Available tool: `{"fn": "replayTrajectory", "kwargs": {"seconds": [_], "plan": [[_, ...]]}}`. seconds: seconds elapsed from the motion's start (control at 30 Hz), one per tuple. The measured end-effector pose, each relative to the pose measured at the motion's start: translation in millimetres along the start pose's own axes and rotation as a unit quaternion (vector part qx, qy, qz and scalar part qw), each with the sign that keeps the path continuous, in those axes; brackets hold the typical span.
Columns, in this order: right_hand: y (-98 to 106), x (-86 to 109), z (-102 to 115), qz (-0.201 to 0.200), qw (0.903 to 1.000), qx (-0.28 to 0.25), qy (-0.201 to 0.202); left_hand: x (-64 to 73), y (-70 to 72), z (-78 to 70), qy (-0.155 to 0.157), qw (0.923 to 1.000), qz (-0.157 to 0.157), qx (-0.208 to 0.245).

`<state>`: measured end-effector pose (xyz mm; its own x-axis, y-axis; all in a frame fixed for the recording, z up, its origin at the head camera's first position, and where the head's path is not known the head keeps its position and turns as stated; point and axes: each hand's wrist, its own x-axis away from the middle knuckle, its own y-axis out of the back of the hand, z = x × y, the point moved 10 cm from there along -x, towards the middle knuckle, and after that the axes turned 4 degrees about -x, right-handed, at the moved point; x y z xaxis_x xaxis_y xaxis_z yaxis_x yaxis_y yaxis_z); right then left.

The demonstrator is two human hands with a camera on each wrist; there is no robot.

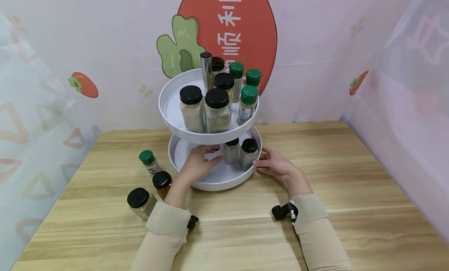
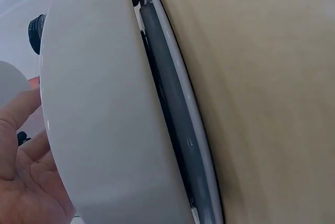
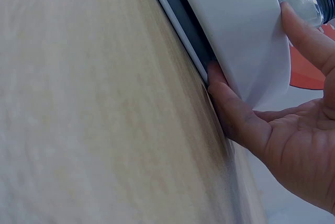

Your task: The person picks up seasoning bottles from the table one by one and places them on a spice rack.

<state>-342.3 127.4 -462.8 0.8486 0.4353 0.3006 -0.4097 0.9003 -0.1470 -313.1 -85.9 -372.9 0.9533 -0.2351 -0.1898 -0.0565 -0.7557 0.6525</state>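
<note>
A white two-tier turntable rack (image 1: 217,184) stands on the table. My left hand (image 1: 200,163) reaches between the tiers, its thumb apart from the fingers. Close to those fingers is a partly hidden small item (image 1: 215,147); contact cannot be made out. In the left wrist view, the tray wall (image 2: 104,103) hides the fingertips. My right hand (image 1: 277,165) grips the lower tray's right rim. In the right wrist view, its thumb (image 3: 303,33) lies on the rim and fingers reach under the tray. Two black-capped jars, one a grey-filled jar (image 1: 248,156), stand beside that rim.
The upper tray (image 1: 172,103) carries several black-capped and green-capped jars and a tall slim silver container (image 1: 207,70). Left of the rack, a green-capped bottle (image 1: 151,165), a reddish spice jar (image 1: 163,187) and another black-capped jar (image 1: 142,204) stand near my left forearm.
</note>
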Motion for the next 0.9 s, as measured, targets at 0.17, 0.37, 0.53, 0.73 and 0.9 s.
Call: {"fn": "replayTrajectory", "kwargs": {"seconds": [0.17,0.37,0.53,0.73,0.9], "plan": [[0,-0.2,0,0.001,1.0,0.0,-0.001,6.9,3.9,-2.1,0.0,1.0,-0.005,0.0],[0,1.5,1,0.001,1.0,0.0,-0.003,15.0,6.1,-5.8,0.001,0.9999,-0.002,-0.015],[-1,2.2,1,0.002,1.0,0.001,-0.005,22.6,11.8,-9.6,-0.007,0.9995,-0.009,-0.03],[-1,2.2,1,0.002,1.0,-0.002,-0.004,28.3,21.7,-11.6,-0.011,0.9993,-0.013,-0.033],[0,1.5,1,-0.001,1.0,-0.001,-0.005,33.3,27.6,-10.4,-0.011,0.9992,-0.008,-0.038]]}}
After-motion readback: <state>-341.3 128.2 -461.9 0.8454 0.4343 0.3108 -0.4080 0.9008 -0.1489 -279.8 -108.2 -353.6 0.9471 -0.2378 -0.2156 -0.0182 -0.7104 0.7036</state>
